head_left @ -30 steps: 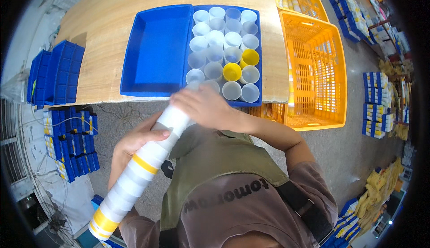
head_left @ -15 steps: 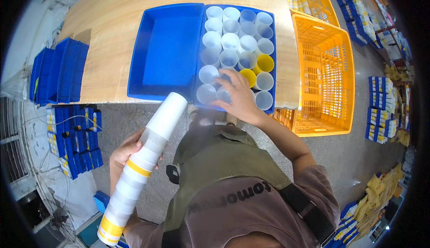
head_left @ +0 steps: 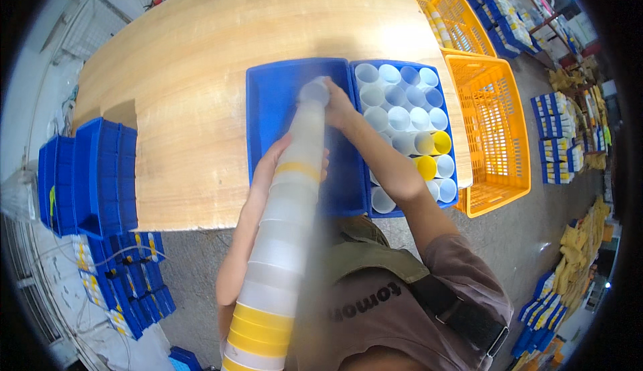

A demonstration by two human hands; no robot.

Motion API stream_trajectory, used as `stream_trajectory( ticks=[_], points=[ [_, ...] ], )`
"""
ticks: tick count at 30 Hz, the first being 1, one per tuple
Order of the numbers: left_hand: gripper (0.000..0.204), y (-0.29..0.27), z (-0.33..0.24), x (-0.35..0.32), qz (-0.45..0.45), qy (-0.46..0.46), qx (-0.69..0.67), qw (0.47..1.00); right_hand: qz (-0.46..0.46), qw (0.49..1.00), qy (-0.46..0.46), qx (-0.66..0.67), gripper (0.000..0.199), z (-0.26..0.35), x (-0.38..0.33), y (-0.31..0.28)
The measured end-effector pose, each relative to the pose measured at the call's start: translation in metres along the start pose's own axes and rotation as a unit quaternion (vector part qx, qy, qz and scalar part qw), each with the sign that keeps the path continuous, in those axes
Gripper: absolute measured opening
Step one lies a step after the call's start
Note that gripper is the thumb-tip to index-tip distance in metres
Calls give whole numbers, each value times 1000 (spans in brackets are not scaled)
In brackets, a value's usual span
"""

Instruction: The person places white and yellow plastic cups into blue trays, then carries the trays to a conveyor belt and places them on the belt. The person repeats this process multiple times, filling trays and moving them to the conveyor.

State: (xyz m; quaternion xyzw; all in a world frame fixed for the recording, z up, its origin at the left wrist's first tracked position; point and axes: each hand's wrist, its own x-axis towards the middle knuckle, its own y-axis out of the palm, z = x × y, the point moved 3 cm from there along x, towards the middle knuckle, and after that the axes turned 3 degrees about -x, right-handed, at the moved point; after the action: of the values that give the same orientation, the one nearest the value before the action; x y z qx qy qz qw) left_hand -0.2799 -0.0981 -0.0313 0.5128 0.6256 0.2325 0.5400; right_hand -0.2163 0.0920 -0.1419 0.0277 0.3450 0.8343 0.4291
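Observation:
A long stack of nested white plastic cups (head_left: 278, 243), with some yellow ones among them, slants up from the lower edge. Around its upper part my left hand (head_left: 274, 160) is wrapped. My right hand (head_left: 337, 103) grips a white cup (head_left: 313, 94) at the stack's top end; motion blurs it, and I cannot tell whether it is apart from the stack. Both hands are over a blue tray (head_left: 271, 96). Beside it on the right, another blue tray (head_left: 395, 63) holds rows of upright white cups (head_left: 399, 119) and two yellow cups (head_left: 440, 143). My right forearm hides part of these rows.
The trays rest at the front of a wooden table (head_left: 194, 103). Stacked blue trays (head_left: 107, 170) stand at its left edge. Yellow crates (head_left: 499, 136) line the right side, the far one holding cup stacks. Filled blue trays (head_left: 130, 284) are piled on the floor.
The stack and my left hand have moved up and right, over the left tray. My right hand has left the cups in the right tray and come to the stack's top end. The view has shifted.

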Motion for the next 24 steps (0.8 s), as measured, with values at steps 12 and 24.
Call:
stream_trajectory(
  ticks=[12,24],
  points=[
    [59,-47,-47,51,-57,-77,-51,994,41,972,101,208,70,-31,0,21],
    [61,-71,-67,39,-91,-25,-4,996,44,955,260,134,74,-32,-10,59]
  ],
)
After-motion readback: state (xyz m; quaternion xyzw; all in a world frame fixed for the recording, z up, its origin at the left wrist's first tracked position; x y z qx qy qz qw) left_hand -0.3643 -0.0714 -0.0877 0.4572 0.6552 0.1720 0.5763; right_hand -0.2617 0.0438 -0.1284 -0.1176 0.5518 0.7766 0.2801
